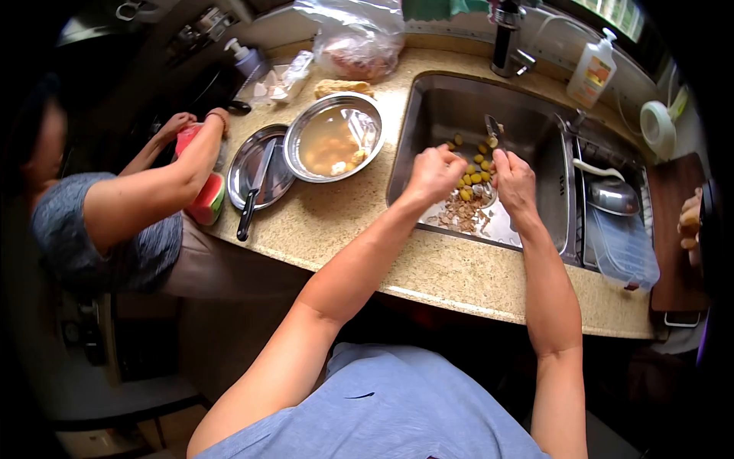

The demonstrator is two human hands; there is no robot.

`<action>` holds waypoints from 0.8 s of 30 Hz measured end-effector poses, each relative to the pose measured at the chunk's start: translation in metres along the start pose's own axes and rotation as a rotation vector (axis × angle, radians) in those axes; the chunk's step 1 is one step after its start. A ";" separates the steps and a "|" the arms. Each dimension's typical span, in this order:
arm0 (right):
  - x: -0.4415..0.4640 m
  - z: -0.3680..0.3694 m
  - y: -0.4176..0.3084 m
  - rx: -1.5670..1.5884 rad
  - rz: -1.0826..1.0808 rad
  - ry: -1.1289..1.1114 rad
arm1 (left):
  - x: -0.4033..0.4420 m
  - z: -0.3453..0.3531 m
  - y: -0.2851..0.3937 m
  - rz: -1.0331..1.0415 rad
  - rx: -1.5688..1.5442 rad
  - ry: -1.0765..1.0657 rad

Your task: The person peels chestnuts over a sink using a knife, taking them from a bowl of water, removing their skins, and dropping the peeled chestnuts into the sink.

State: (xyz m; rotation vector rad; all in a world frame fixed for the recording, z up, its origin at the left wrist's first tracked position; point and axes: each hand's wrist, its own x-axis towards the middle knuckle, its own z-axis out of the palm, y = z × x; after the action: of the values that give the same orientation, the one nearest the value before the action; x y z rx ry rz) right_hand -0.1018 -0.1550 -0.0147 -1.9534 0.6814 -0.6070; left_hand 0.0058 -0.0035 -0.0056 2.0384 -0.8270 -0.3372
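My left hand (pixel 438 176) is closed over the sink (pixel 527 99), its fingertips pinched together; what they hold, if anything, is hidden. Beside it, my right hand (pixel 514 182) is closed on a small metal-bladed tool (pixel 492 126), likely a knife, its blade pointing up and away. A gap separates the two hands. Below and between them, several yellow-green round pieces (pixel 475 177) lie on the sink bottom. Brown peel-like scraps (pixel 462 216) are scattered nearer the front edge.
Left of the sink, a steel bowl (pixel 336 103) holds cloudy water and pale chunks. A knife (pixel 258 183) lies across a metal plate (pixel 243 149). Another person (pixel 115 206) handles watermelon (pixel 208 200) at left. The faucet (pixel 505 38) and a dish rack (pixel 612 191) flank the basin.
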 end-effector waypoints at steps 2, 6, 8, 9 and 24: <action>-0.003 -0.002 -0.005 0.031 0.008 0.000 | -0.011 -0.002 0.015 -0.095 -0.078 -0.050; -0.003 -0.004 -0.004 0.051 -0.006 -0.011 | -0.021 -0.031 0.045 0.013 -0.088 0.044; -0.005 -0.005 -0.009 0.053 0.015 -0.026 | -0.032 -0.073 0.064 0.065 -0.015 0.131; -0.005 -0.006 -0.010 0.045 0.035 -0.035 | -0.033 -0.096 0.063 0.119 0.044 0.189; 0.000 0.002 0.006 0.043 -0.013 -0.041 | -0.015 -0.192 -0.005 0.092 0.434 -0.183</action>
State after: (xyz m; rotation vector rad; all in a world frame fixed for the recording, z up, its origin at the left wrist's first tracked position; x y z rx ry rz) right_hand -0.1021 -0.1560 -0.0207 -1.9267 0.6261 -0.5834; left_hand 0.0958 0.1307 0.0991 2.3823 -1.1845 -0.3165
